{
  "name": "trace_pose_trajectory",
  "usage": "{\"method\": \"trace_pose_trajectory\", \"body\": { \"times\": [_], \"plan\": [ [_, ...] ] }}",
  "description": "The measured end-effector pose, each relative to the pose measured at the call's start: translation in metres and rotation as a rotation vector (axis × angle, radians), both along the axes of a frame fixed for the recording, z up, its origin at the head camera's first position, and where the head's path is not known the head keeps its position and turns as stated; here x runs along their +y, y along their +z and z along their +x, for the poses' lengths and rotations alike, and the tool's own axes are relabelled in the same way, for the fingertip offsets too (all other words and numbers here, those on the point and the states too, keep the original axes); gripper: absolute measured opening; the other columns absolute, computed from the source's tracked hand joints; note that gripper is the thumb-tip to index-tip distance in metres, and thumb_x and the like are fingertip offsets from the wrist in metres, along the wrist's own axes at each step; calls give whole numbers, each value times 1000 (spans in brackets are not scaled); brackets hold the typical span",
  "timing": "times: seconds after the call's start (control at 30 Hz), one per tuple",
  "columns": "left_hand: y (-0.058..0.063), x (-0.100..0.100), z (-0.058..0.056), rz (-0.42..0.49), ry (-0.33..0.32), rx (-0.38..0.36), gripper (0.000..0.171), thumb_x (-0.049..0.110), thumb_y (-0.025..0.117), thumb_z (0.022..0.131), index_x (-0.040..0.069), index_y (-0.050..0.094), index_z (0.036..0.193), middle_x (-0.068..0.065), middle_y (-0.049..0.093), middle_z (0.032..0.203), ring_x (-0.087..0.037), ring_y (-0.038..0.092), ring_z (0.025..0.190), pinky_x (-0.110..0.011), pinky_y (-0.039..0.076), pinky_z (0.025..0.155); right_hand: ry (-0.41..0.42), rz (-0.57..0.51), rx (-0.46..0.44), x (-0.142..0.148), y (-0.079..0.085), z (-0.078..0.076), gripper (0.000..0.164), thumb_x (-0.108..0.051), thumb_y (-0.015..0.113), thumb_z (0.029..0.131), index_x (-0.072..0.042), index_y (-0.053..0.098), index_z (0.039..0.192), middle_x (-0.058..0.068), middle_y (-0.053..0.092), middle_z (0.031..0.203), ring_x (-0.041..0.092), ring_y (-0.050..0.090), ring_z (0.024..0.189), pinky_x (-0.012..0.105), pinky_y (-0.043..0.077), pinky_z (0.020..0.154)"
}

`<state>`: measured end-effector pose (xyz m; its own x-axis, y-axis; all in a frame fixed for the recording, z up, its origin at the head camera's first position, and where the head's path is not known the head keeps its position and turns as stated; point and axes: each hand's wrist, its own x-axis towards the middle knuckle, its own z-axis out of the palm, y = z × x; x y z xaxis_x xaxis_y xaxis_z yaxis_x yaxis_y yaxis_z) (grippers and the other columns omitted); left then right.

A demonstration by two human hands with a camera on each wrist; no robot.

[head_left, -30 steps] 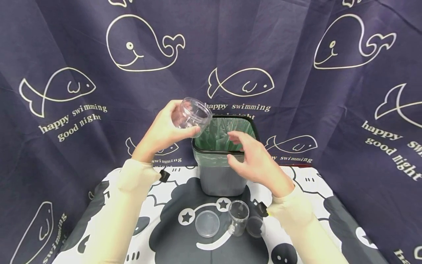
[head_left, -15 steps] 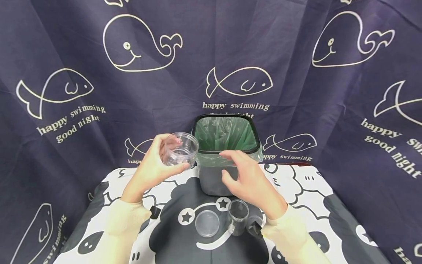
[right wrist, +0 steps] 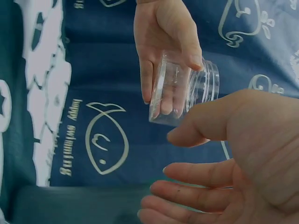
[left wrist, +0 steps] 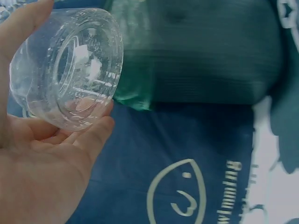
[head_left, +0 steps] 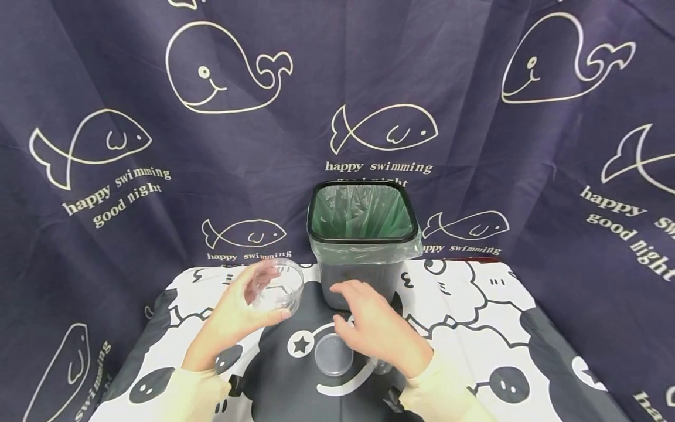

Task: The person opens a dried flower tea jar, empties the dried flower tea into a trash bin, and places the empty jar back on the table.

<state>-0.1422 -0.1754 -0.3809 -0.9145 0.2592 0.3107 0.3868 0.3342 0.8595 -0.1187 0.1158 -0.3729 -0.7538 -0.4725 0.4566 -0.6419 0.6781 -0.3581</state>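
My left hand (head_left: 227, 325) grips a clear plastic jar (head_left: 279, 287) around its side, fingers on the far side and thumb on the near side. The jar is held over the left part of the table; its round base shows in the left wrist view and its threaded neck in the right wrist view. My right hand (head_left: 377, 331) hovers in front of the bin, thumb and fingers spread apart and holding nothing. Below it on the table lies a clear round lid (head_left: 334, 356). A second clear jar (head_left: 382, 367) is mostly hidden behind the right hand and wrist.
A grey trash bin (head_left: 358, 281) with a black rim (head_left: 364, 241) and a green liner (head_left: 361, 214) stands at the back of the table. Dark blue curtains (head_left: 295, 193) with fish and whale drawings enclose the table. A cartoon-print cloth (head_left: 469, 363) covers it.
My left hand has brought the jar down from beside the bin's rim to low over the table's left part. My right hand has come down and toward me, now hiding most of the second jar.
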Motion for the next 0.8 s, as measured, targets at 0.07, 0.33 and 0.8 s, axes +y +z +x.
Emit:
{"method": "trace_pose_trajectory", "body": {
  "times": [0.07, 0.33, 0.8],
  "plan": [
    [-11, -1, 3, -22, 20, -43, 88, 25, 96, 72, 25, 50, 146, 2, 63, 137, -18, 55, 134, -25, 38, 115, -14, 35, -38, -5, -8, 2, 48, -17, 72, 86, -3, 63, 131, 8, 65, 129, 26, 63, 119, 43, 51, 101],
    [-56, 3, 6, -78, 36, -149, 93, 30, 98, 67, 14, 48, 144, -8, 59, 142, -24, 56, 134, -44, 41, 115, -12, 91, -52, -18, -46, 5, 52, -15, 71, 84, 2, 61, 132, 14, 64, 130, 30, 63, 115, 44, 52, 100],
    [-100, 8, 13, -196, 123, -224, 98, 36, 102, 54, 16, 52, 136, 0, 67, 133, -17, 62, 124, -45, 43, 110, -50, 199, -110, -38, -80, 16, 60, -17, 70, 86, 8, 55, 138, 24, 58, 138, 37, 57, 128, 46, 48, 109]
  ]
}}
